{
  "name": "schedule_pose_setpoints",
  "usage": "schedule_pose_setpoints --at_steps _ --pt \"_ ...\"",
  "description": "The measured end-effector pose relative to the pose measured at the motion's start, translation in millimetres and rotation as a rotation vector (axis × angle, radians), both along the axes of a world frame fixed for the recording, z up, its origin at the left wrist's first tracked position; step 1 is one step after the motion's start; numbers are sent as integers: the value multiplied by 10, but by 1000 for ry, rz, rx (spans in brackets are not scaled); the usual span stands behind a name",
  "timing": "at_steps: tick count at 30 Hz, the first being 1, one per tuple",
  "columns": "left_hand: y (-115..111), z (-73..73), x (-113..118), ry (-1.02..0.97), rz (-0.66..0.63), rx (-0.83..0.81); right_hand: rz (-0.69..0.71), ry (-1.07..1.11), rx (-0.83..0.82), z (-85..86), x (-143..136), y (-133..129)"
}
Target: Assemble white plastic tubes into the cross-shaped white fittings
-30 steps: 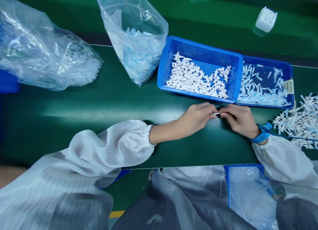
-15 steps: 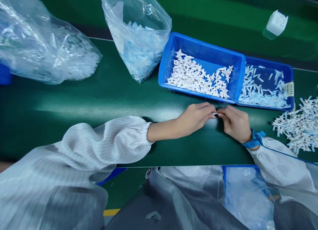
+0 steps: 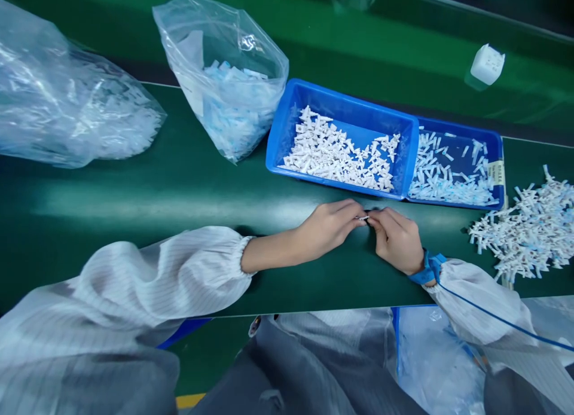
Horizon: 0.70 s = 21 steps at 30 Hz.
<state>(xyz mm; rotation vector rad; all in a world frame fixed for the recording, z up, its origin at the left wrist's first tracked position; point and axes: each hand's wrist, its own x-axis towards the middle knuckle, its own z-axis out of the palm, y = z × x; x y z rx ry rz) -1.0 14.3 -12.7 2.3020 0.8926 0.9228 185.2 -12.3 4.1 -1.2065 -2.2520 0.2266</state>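
My left hand (image 3: 329, 226) is closed, pinching a small white plastic part (image 3: 362, 218) between thumb and fingertips. Tip to tip with it, my right hand (image 3: 397, 235) is closed in a pinch too, at the part's other end. What the right fingers grip is too small and covered to make out. Both hands are just above the green tabletop (image 3: 179, 194). Beyond them stands a blue bin (image 3: 343, 185) of small white winged parts (image 3: 336, 152). A second blue bin (image 3: 498, 141) to its right contains pale blue-and-white tubes (image 3: 452, 176).
At the right lies a heap of white and pale blue pieces (image 3: 533, 223). An upright clear bag (image 3: 233, 110) and a lying clear bag (image 3: 103, 116) hold small parts at the left. A blue wrist strap (image 3: 426, 268) trails a cord. A white container (image 3: 487, 64) sits at the back.
The whole view has shifted, so the bins, bags and hands appear further left and slightly lower. My hands stay pinched together around the small part.
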Motion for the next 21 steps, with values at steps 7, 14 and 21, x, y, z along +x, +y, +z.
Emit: schedule_pose_setpoints --at_steps 7,14,21 --pt "-8 -18 8 14 -1 26 12 49 -23 8 -12 31" --pt "-4 -36 -3 25 -16 2 -34 -28 -59 11 -54 26" --pt "17 -6 -35 29 -44 -73 -26 -86 -61 33 -70 47"
